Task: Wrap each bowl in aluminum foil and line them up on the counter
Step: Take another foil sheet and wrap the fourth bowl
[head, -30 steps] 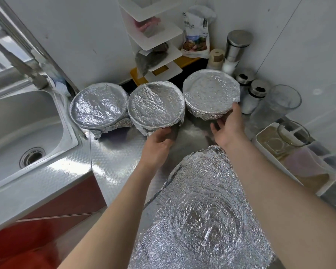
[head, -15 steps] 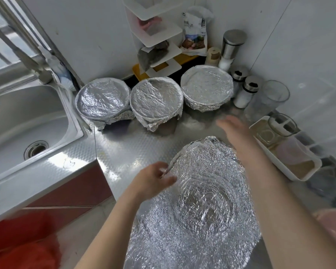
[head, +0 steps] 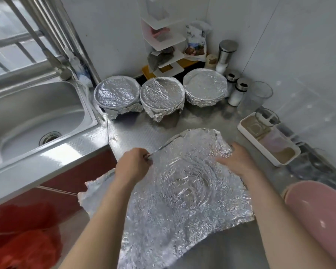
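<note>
Three bowls wrapped in foil stand in a row at the back of the steel counter (head: 140, 136): the left bowl (head: 116, 93), the middle bowl (head: 162, 95) and the right bowl (head: 205, 85). A large crinkled foil sheet (head: 178, 195) with a round dent in its middle lies on the counter in front of me. My left hand (head: 133, 165) pinches the sheet's left edge. My right hand (head: 236, 162) rests with spread fingers on the sheet's right side. A pink bowl (head: 318, 216) sits unwrapped at the right edge.
A steel sink (head: 33, 121) with a tap lies to the left. A white corner shelf (head: 163, 45), a snack bag, shakers (head: 237, 92) and a clear cup (head: 258, 96) crowd the back right. A white tray (head: 268, 140) with a glass stands at the right wall.
Both hands left the wrapped bowls at the back and came down to the loose foil sheet. My left hand now pinches its edge and my right lies on it.
</note>
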